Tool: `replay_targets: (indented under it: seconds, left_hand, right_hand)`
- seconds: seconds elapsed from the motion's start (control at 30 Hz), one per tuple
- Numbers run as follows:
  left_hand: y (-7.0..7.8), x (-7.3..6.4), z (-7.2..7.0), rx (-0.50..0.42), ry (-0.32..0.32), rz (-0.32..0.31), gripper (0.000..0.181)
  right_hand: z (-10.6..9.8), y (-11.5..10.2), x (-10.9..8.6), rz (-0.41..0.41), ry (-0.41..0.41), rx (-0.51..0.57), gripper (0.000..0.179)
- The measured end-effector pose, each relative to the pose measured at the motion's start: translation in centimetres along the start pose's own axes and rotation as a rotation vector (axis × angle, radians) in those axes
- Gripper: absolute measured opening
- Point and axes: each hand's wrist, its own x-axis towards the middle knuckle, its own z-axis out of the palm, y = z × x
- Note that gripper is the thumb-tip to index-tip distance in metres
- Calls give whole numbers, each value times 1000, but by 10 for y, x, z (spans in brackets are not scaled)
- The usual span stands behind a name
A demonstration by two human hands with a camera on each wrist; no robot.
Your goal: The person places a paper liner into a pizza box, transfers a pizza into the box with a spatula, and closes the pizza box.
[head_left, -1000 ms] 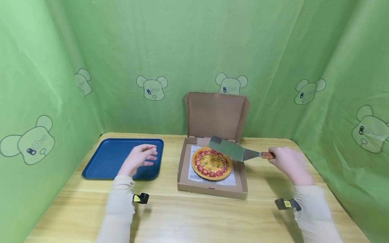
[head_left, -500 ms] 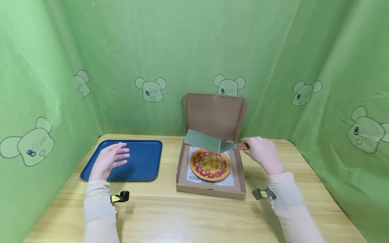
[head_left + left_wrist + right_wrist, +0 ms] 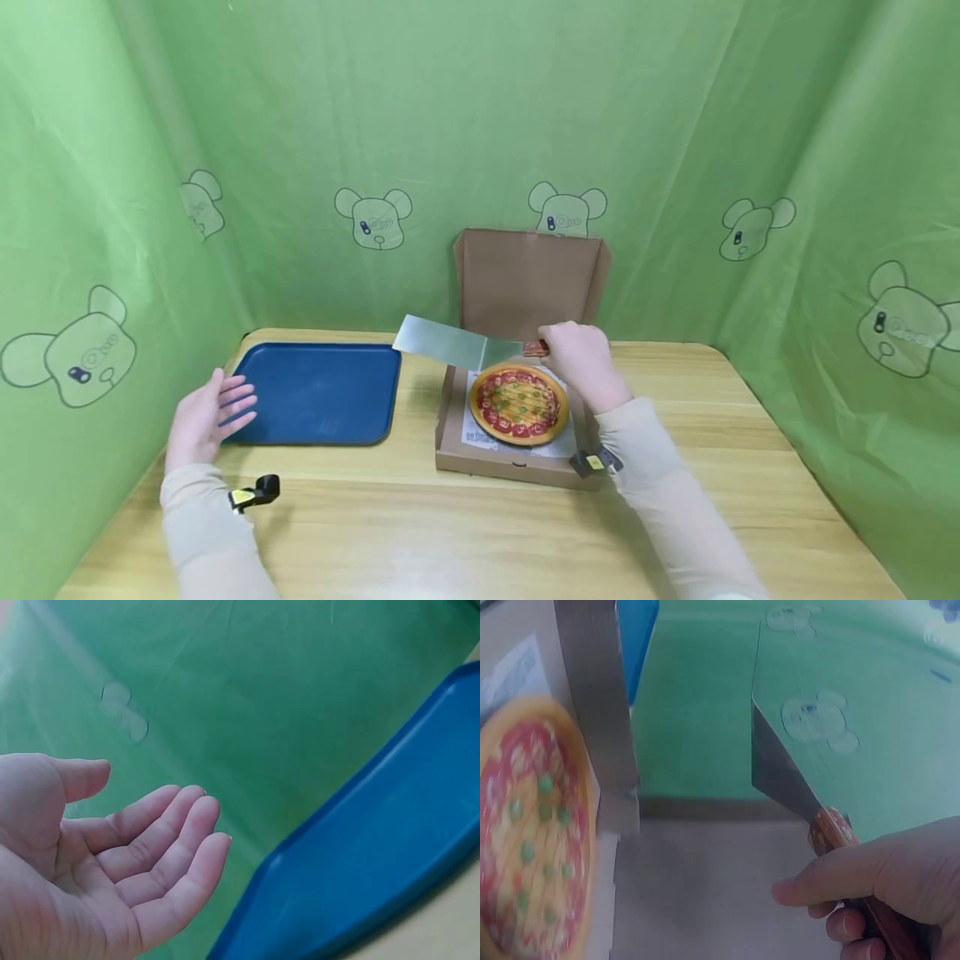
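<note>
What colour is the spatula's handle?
The spatula handle is reddish-brown, best seen in the right wrist view.

Bright head view, glare on tabletop (image 3: 420, 550), sheen on spatula (image 3: 441, 342), dimmer right wrist view

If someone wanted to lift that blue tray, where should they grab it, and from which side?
Probably by the raised rim of the blue tray, at its left end, coming in from the left: it lies flat, its lip offers an edge to pinch, and the empty left hand is beside that end.
</note>
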Motion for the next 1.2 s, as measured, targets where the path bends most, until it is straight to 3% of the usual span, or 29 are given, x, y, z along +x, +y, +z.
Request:
replay_targets:
  seconds: [0.13,0.37,0.5,0.73,0.93,1.2]
  left_hand:
    - [-8,0,-13,-35,16,-58,39]
    - [-25,4,-32,66,69,-167,51]
    - [-31,4,-40,52,57,-211,45]
    - [-39,3,-42,27,38,-270,43]
    - [-39,2,-42,1,88,-312,36]
    - [-41,3,-44,16,141,-311,36]
  right_hand:
    - [3,-19,9,-10,2,13,8]
    - [10,-49,22,1,-71,13,9]
    - [15,-64,30,-13,-71,19,5]
    - [24,-91,42,-38,-69,-3,7]
    - [26,-114,50,-49,-70,-12,6]
    - [30,-140,60,-33,-76,-12,10]
